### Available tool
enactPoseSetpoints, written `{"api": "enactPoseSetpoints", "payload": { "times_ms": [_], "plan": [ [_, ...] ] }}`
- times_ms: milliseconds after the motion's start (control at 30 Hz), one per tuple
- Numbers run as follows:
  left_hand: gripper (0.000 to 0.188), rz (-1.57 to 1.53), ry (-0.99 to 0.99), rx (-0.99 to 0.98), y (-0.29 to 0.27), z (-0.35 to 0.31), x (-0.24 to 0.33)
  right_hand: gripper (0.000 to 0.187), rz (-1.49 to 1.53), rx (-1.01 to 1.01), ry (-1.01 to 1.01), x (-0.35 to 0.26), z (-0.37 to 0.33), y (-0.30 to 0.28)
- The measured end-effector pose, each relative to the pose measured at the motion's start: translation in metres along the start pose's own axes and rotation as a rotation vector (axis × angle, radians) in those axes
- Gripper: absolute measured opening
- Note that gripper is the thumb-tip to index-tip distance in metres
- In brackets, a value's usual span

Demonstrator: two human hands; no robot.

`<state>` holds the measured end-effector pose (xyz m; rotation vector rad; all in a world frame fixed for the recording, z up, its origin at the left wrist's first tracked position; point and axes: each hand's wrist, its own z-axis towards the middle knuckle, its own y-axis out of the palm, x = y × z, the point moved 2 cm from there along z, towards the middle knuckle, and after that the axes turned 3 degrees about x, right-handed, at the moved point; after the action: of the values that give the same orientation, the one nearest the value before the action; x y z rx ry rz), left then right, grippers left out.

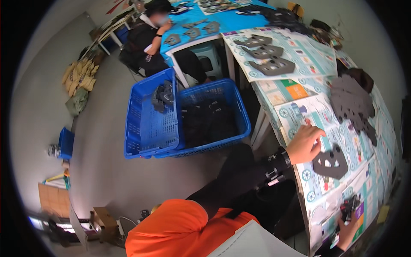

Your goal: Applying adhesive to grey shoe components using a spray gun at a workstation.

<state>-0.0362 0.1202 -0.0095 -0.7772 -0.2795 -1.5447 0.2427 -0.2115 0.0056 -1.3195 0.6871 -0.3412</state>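
My left hand (305,144) reaches over the patterned table covering with its fingers loosely bent and apart; I see nothing held in it. Just beside it lies a dark grey foam-like pad (329,166) with cut-out holes. Near the lower right edge, my right hand (347,231) is closed on a small black and red object (350,206) whose kind I cannot make out. Farther up the table sits a pile of similar dark grey pads (352,103), overlapping one another.
Several cut pads (272,66) lie on a far sheet. Left of the table stand a blue crate (152,128) and another blue crate (244,115) holding dark pieces. A person (145,38) sits at the blue-covered table (233,23). Cardboard boxes (105,222) stand at lower left.
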Motion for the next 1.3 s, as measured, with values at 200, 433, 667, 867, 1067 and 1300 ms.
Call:
{"api": "enactPoseSetpoints", "payload": {
  "times_ms": [200,433,667,867,1067,1300],
  "plan": [
    [0.015,-0.428,-0.212,0.0,-0.033,0.025,0.036,0.071,-0.046,0.068,0.014,0.011,0.009,-0.027],
    [0.034,-1.351,0.115,-0.481,-0.148,0.043,0.153,0.063,-0.035,0.049,-0.015,-0.046,0.013,-0.032],
    [0.029,-1.526,0.103,-0.542,-0.148,0.038,0.174,0.062,-0.033,0.02,0.023,-0.048,0.012,-0.033],
    [0.024,-1.59,-0.022,-0.387,-0.137,0.02,0.17,0.061,-0.084,-0.024,0.091,-0.068,0.015,-0.038],
    [0.027,-1.481,-0.139,-0.535,-0.13,0.026,0.168,0.062,-0.055,-0.007,0.072,-0.06,0.018,-0.037],
    [0.03,-1.455,-0.173,-0.511,-0.136,0.04,0.169,0.063,-0.071,0.006,0.071,-0.07,0.016,-0.041]
  ]
}}
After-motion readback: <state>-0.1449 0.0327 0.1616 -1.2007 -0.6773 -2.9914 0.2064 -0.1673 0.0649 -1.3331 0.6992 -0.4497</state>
